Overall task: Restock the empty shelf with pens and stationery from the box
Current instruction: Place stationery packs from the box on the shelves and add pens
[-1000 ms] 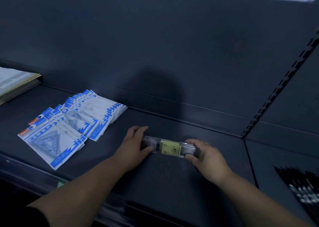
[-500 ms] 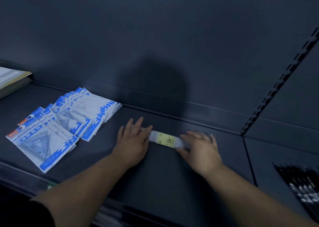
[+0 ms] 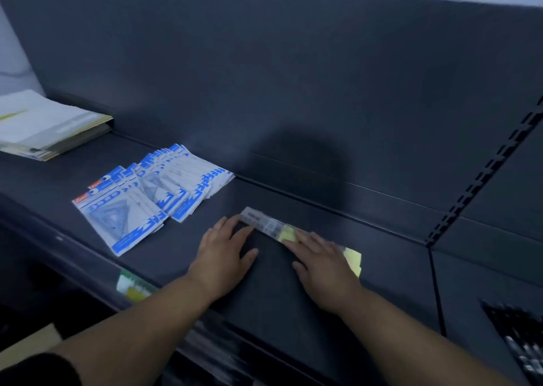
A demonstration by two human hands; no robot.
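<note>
A long clear stationery pack (image 3: 266,224) with a yellow label lies flat on the dark shelf (image 3: 273,291), angled from upper left to lower right. My left hand (image 3: 224,252) lies flat on the shelf with straight fingers, its fingertips touching the pack's left end. My right hand (image 3: 321,263) lies flat over the pack's right half, fingers straight, and hides most of it. A yellow corner of the pack shows past the right hand. The frame is somewhat blurred.
Several blue-and-white set-square packs (image 3: 147,200) are fanned out to the left. A stack of paper pads (image 3: 44,124) sits at the far left. Black pens (image 3: 520,347) lie on the neighbouring shelf section at the lower right. A cardboard corner (image 3: 29,346) shows at bottom left.
Both hands went from holding the pack's ends to lying flat with straight fingers. The pack has slid a little toward the back of the shelf and lies flat.
</note>
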